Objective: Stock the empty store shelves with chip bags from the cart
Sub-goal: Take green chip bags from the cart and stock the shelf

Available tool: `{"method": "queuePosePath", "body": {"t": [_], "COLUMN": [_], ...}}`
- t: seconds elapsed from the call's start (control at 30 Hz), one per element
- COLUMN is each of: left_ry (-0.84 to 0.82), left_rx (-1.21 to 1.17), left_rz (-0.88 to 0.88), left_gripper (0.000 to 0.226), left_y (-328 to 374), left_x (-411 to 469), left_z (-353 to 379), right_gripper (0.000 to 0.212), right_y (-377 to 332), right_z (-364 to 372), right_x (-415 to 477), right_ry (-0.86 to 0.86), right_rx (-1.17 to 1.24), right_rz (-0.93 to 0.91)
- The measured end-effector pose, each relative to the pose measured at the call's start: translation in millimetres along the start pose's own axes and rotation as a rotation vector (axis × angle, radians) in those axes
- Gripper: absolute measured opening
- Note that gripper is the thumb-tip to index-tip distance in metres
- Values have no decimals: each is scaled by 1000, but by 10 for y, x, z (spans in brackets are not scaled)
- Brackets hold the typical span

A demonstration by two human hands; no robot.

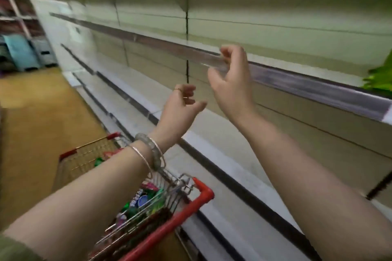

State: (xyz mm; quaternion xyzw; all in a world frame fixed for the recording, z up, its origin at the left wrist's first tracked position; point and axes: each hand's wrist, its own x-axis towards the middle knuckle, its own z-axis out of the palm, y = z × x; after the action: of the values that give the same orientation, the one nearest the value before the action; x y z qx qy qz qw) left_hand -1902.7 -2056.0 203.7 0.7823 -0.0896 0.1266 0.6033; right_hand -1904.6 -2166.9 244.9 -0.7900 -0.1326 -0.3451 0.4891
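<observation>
Both hands hold nothing: my left hand and my right hand are raised, fingers loosely curled; the right is level with the grey price rail of the cream metal shelf, contact unclear in the blur; I judge this as between bags; colourful chip bags lie in the red-trimmed wire cart under my left arm; next move: reach down, take one, stand it near the bright green bags at the shelf's far right; tan floor; aisle end blurred.
</observation>
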Motion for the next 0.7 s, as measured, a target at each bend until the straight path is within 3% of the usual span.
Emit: {"method": "queuePosePath", "body": {"t": [0.27,0.5,0.7], "left_ry": [266,318,375], "left_rx": [24,4,-54], "left_rz": [-302,-597,-800], "left_gripper": [32,20,23], "left_y": [-1106,-2145,-2823], "left_x": [-95,-130,-204], "left_z": [-1312,-1979,-2113], "right_gripper": [37,42,44], "right_y": [192,808,1434], "right_z": [1717,2924,3556], "right_x": [-156,-572,-987], "right_ry": [-359,-726,-988], "right_rx": [156,3,-132], "right_rz": [151,348,467]}}
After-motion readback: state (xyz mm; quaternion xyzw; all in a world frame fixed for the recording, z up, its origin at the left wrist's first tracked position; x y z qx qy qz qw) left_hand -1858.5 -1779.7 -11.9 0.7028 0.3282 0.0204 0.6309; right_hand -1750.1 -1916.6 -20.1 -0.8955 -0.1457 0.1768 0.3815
